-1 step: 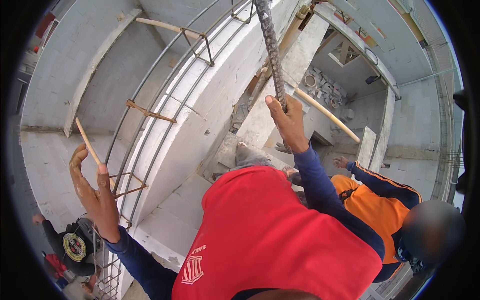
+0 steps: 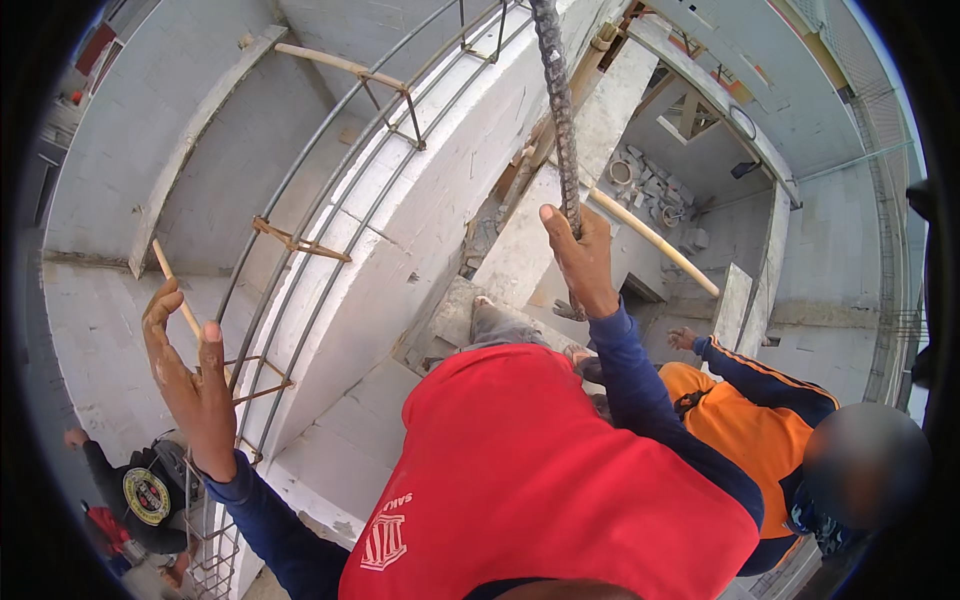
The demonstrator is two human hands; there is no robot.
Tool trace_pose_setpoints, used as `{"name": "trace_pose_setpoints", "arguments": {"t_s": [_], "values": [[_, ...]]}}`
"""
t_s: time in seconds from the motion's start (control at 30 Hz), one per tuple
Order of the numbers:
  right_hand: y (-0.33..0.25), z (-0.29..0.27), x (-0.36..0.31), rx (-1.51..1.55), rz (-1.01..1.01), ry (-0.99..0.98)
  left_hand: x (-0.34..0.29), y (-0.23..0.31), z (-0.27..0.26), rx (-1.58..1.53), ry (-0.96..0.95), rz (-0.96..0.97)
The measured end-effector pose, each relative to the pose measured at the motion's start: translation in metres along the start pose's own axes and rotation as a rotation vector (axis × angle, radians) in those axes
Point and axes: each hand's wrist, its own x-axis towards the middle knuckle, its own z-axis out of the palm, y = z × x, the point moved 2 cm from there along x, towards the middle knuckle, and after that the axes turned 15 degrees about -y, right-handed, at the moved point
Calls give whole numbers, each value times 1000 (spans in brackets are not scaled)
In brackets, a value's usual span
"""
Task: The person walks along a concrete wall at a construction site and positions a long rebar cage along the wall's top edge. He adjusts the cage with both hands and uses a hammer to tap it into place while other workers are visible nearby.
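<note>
One ribbed rebar, two hands

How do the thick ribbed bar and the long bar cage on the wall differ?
The ribbed bar is single, thick and gripped by the right hand; the cage is several thinner bars tied with rusty stirrups, lying along the block wall by the open left hand. Both are steel.
</note>
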Motion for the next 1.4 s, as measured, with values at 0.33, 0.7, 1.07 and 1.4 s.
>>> {"name": "trace_pose_setpoints", "arguments": {"t_s": [0.33, 0.7, 1.07, 1.4], "values": [[94, -103, -34, -93, 195, 332, 216, 139, 48, 64, -142, 454], [138, -107, -120, -128, 422, 477, 415, 242, 218, 116, -464, 430], [237, -113, -142, -47, 569, 597, 422, 240, 258, 144, -461, 445], [297, -229, 7, -119, 613, 429, 404, 253, 242, -118, -579, 286]]}}
